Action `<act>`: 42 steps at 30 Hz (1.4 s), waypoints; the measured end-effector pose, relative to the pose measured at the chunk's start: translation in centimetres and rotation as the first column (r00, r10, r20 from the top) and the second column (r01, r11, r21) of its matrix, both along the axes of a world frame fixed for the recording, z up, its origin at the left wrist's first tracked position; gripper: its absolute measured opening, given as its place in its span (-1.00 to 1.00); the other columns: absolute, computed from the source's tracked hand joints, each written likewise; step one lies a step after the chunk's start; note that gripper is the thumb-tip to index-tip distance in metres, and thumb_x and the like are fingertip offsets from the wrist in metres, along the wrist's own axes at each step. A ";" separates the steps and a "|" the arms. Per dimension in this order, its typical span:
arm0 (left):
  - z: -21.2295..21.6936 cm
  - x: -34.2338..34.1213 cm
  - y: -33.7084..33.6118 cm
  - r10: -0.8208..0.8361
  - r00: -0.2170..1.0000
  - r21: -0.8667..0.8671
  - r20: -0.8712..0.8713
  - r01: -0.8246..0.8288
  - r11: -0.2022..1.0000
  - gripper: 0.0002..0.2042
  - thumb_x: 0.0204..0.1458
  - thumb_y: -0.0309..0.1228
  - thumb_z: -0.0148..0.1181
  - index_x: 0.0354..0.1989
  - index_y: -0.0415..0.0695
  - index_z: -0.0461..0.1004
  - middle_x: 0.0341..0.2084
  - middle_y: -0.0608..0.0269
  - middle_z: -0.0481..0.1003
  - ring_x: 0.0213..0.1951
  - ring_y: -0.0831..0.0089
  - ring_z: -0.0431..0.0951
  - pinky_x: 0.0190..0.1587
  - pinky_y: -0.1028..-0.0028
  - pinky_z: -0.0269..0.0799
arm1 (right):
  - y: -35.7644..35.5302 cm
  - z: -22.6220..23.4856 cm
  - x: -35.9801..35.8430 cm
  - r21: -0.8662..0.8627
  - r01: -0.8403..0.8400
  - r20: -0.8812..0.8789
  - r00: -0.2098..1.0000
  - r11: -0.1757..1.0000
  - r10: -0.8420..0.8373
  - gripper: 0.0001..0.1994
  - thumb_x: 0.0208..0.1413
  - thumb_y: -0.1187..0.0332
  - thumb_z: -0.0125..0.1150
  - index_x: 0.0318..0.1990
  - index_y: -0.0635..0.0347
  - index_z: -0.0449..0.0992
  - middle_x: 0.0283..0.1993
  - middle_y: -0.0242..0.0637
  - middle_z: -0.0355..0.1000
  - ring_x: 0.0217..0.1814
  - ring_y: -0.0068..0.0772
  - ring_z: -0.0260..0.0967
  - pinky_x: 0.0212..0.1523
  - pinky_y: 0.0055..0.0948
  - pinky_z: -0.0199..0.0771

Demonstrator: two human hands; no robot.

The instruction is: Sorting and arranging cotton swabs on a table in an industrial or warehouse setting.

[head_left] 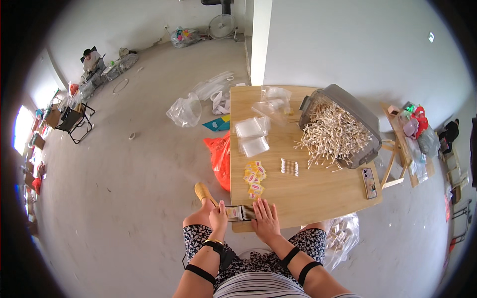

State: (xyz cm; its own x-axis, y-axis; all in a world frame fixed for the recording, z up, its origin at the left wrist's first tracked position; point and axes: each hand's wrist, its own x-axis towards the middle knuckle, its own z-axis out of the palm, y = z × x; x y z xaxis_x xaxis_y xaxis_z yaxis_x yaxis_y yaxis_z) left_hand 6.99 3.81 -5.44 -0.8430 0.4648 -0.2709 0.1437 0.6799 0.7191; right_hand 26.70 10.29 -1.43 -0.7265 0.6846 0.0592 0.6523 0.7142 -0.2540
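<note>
At the table's near edge lies a small clear packet of cotton swabs (247, 212) with a yellow-and-white card at its left end. My left hand (217, 217) grips the packet by that left end, fingers closed. Flat over its right end rests my right hand (266, 219), fingers stretched out and holding nothing. Just beyond are scattered yellow-and-white cards (255, 177). A small row of cotton swabs (289, 167) lies to their right. Farther back sit stacks of clear plastic bags (251, 128). Cotton swabs (334, 131) spill in a heap from a tipped grey bin (368, 116).
A phone (369, 183) lies near the right edge of the wooden table (318, 198). Beside the left edge hangs a red bag (218, 158). A clear bag of pieces (343, 239) stands under the near right side. Another person (92, 60) sits far left.
</note>
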 end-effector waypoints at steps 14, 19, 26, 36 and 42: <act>-2.2 0.3 0.1 -0.007 0.994 0.358 0.113 -0.034 0.933 -0.38 0.31 0.08 -0.05 -0.37 -0.36 0.53 -0.61 -0.07 0.49 -0.51 0.19 0.50 -0.34 0.25 0.40 | -1.4 -0.1 -3.1 -0.041 -0.071 0.027 0.997 0.997 0.072 -0.24 0.27 -0.02 0.01 0.49 0.20 -0.03 0.59 -0.12 -0.16 0.64 -0.10 -0.29 0.56 0.08 -0.37; -1.1 -0.2 -0.4 -0.038 0.999 0.217 0.012 0.034 0.975 -0.41 0.33 0.05 -0.11 -0.30 -0.33 0.57 -0.48 -0.19 0.57 -0.37 -0.04 0.61 -0.25 0.19 0.46 | -2.1 0.0 -4.0 -0.130 -0.039 -0.075 0.997 0.991 0.029 -0.14 0.24 -0.08 0.05 0.47 0.36 -0.07 0.59 0.01 -0.20 0.65 -0.06 -0.32 0.56 0.05 -0.36; -0.3 -1.6 -1.4 -0.121 0.989 0.177 -0.083 0.134 0.975 -0.45 0.32 0.01 -0.09 -0.35 -0.30 0.53 -0.53 -0.19 0.52 -0.37 -0.15 0.55 -0.28 0.07 0.41 | -0.8 -0.2 -2.0 -0.025 -0.046 0.101 0.994 0.999 0.048 -0.08 0.22 -0.16 0.04 0.48 0.39 -0.10 0.59 0.02 -0.22 0.65 -0.05 -0.36 0.56 0.03 -0.37; -1.3 -1.1 -0.8 -0.187 0.965 0.134 -0.182 0.213 0.968 -0.51 0.34 -0.05 -0.10 -0.24 -0.28 0.57 -0.41 -0.21 0.57 -0.26 -0.18 0.57 -0.16 0.08 0.46 | -1.8 -0.3 -3.9 -0.005 -0.095 0.105 0.990 0.995 0.095 -0.06 0.22 -0.24 -0.02 0.47 0.39 -0.06 0.59 -0.01 -0.20 0.65 -0.06 -0.36 0.56 -0.04 -0.30; -7.3 -7.7 -4.5 0.076 0.988 0.392 0.137 -0.125 0.911 -0.53 0.37 -0.07 -0.16 0.10 -0.27 0.40 0.04 -0.17 0.46 0.05 -0.03 0.48 0.06 0.22 0.37 | 2.7 3.1 -2.9 -0.110 0.028 -0.405 0.912 0.994 -0.070 -0.54 0.18 0.25 0.20 0.21 0.14 0.36 0.29 -0.04 0.23 0.28 0.08 0.17 0.25 0.00 0.20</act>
